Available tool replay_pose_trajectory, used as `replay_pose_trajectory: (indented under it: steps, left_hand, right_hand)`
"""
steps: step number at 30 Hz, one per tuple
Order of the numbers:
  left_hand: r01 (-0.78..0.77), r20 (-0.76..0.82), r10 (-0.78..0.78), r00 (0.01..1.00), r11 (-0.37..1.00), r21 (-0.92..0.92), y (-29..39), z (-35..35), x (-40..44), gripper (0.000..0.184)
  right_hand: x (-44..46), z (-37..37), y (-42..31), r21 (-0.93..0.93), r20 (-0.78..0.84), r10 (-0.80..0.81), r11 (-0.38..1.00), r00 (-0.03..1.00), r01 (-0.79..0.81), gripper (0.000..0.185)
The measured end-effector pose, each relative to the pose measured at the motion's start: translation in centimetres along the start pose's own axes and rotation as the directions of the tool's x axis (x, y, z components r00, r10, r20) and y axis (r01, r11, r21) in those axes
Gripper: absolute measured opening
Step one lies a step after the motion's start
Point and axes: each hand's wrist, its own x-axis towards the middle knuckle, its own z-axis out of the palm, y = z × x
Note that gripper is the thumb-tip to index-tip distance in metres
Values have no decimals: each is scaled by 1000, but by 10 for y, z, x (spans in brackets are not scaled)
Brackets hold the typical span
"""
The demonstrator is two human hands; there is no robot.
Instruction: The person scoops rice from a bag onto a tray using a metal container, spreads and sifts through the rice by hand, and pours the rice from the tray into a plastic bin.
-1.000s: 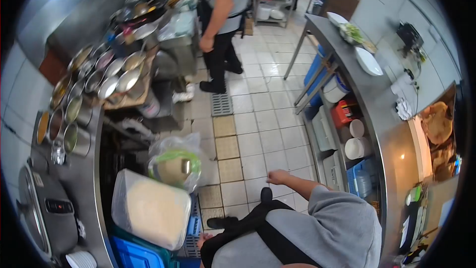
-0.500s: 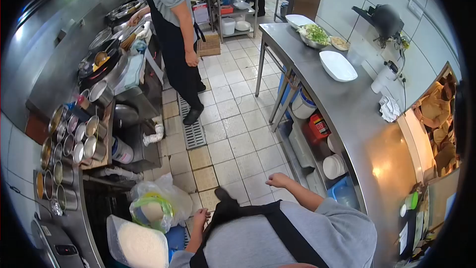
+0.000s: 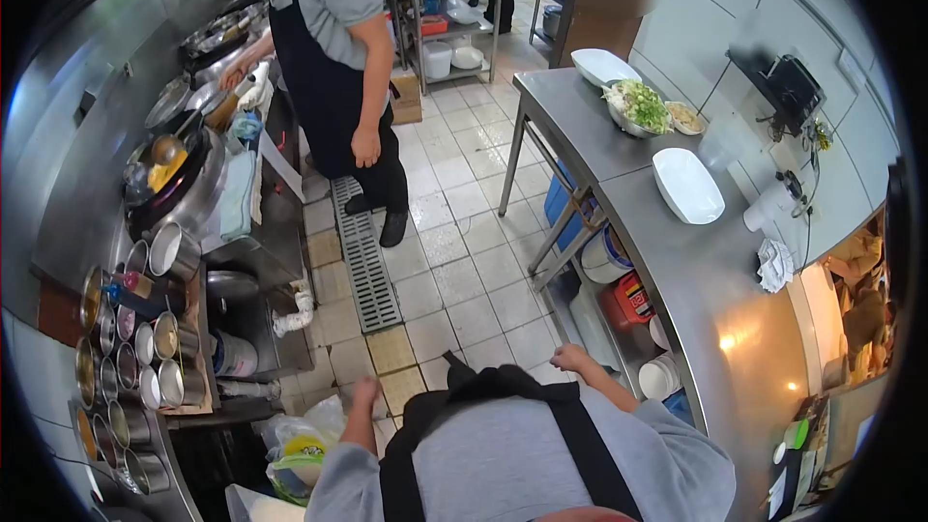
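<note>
My left hand (image 3: 364,392) hangs over the tiled floor near a clear plastic bag (image 3: 327,416). It is smeared by motion, so its fingers do not show clearly. My right hand (image 3: 571,359) is loosely curled beside the steel counter's lower shelf, with nothing visible in it. Beneath my left arm sits a tub of white grains or powder (image 3: 263,506), partly cut off by the frame's lower edge. A black apron (image 3: 503,385) covers the front of my body.
A co-worker in a black apron (image 3: 324,48) stands at the woks (image 3: 159,179) on the left. Several metal pots (image 3: 169,382) line the near left. On the right, a steel counter (image 3: 667,251) holds a white dish (image 3: 688,186) and a bowl of chopped greens (image 3: 638,108).
My body has moved forward along the aisle, and the tub and bag have slid down in view. My left hand has swung forward. The co-worker's feet have shifted.
</note>
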Motion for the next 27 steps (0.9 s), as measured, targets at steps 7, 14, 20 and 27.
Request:
replay_pose_trajectory:
  steps: [7,14,20,27]
  left_hand:
    - [-136,-19,166,986,733,-666,116,45,-56,24]
    - [-40,-250,-41,967,949,-314,-39,132,-244,22]
    - [347,-238,-289,927,901,260,-264,242,-439,28]
    - [378,-151,-816,558,411,-830,-314,277,-571,17]
  right_hand:
    - [-21,11,35,-254,111,-136,954,984,160,31]
    - [40,26,42,-178,273,-271,929,923,326,23]
    - [50,103,58,-375,315,-389,787,866,490,29]
    - [-65,176,-66,-288,621,-402,681,673,673,34]
